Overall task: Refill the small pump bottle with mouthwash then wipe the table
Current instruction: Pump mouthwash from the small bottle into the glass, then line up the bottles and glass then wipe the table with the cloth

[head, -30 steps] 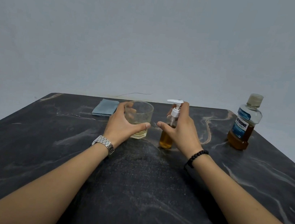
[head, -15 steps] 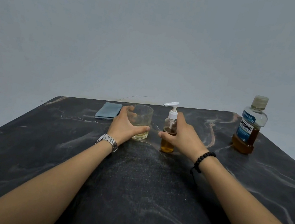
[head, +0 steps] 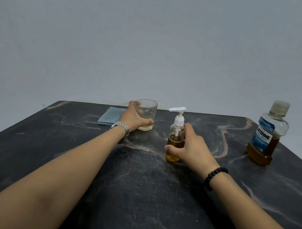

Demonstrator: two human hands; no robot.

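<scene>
My left hand (head: 135, 119) is wrapped around the glass (head: 145, 114), and my right hand (head: 190, 149) is clamped on the lower body of the pump bottle (head: 176, 137); both vessels stand upright. A second ago the right hand sat higher, covering the pump neck; it has since slid down to the base, leaving the white pump head fully exposed and seated on the bottle. I judge that the cap is back on and the refill step is closing out.

Scene, largest item first:

1. Table (head: 153, 202): dark marbled top. A dull, streaked patch spreads from between the two vessels toward me. I cannot tell whether it is wet or only scuffed, but it marks the area to wipe.
2. Mouthwash bottle (head: 267, 138): stands capped at the far right, well apart from both hands, roughly a third full of amber liquid.
3. Cloth (head: 111, 115): folded, blue-grey, lying flat just behind the left wrist near the far edge.
4. Glass: holds a shallow layer of pale liquid.
5. Pump bottle: holds amber liquid to about half height, standing near the glass on its right.

Next action, in my estimate: release both vessels, then take up the cloth.
</scene>
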